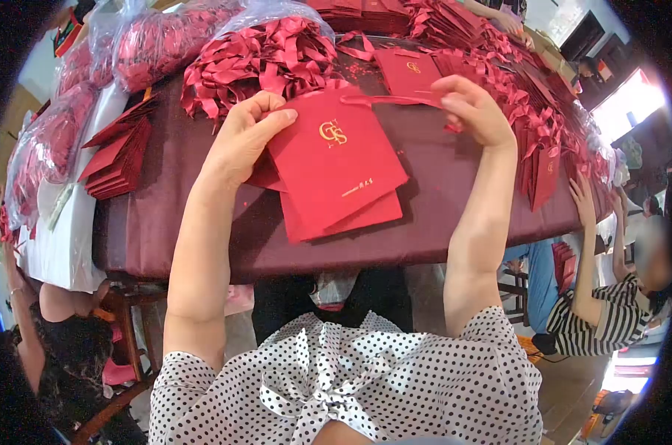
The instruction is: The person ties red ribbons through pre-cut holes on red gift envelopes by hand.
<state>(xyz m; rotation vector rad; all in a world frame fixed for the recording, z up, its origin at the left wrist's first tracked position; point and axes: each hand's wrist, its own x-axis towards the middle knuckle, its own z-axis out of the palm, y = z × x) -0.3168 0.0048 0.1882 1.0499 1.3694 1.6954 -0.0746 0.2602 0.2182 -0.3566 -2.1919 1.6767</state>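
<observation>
A flat red paper gift bag (334, 167) with gold lettering is tilted above the table in front of me. My left hand (254, 137) is closed on its upper left corner, thumb on the front. From the bag's top edge a red ribbon (399, 99) runs to the right, drawn nearly straight. Its far end is pinched in the fingers of my right hand (475, 111), and a short tail hangs below them. Beneath the held bag lie more red bags (365, 213), partly covered by it.
A dark red cloth covers the table (165, 230). Loose red ribbons (258, 67) are heaped behind my left hand. Ribboned bags (532, 141) crowd the right side; fanned bags (124, 156) and plastic sacks (169, 48) are left. A person in stripes (603, 311) sits at right.
</observation>
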